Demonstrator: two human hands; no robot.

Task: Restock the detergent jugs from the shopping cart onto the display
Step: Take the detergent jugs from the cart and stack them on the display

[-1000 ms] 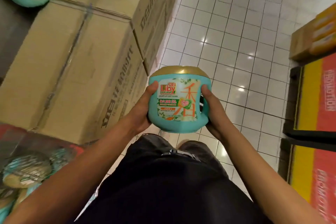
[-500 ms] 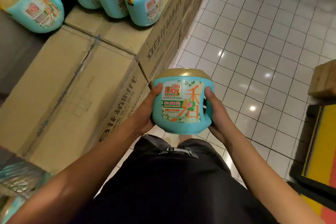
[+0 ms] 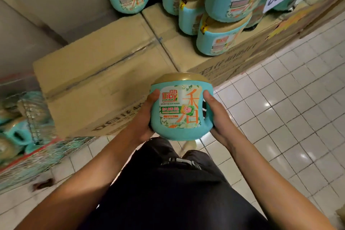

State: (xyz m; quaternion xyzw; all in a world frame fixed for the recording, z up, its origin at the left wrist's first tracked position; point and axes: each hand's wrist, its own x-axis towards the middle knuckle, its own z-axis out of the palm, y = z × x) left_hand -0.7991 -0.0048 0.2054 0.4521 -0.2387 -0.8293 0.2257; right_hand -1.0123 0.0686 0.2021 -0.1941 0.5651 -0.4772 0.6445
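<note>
While you hold the detergent jug [image 3: 181, 110] upright before your waist, your left hand [image 3: 147, 117] clasps its plain side and your right hand [image 3: 214, 117] its handle side. Thumbs lie on the label face; fingers are hidden behind.

Position: jug in the air, above the floor, just short of the cardboard boxes [image 3: 97, 84] forming the display.

Risk 1: the grip looks like side pressure only, so the smooth wall could slip if you loosen one hand while lifting.

Risk 2: nudging the stacked jugs [image 3: 220, 37] could topple them, as they sit near the box edge.

Count: one jug in hand. At least six stacked, though blur prevents a firm number. At least two in the shopping cart [image 3: 37, 136]. At least two boxes.
</note>
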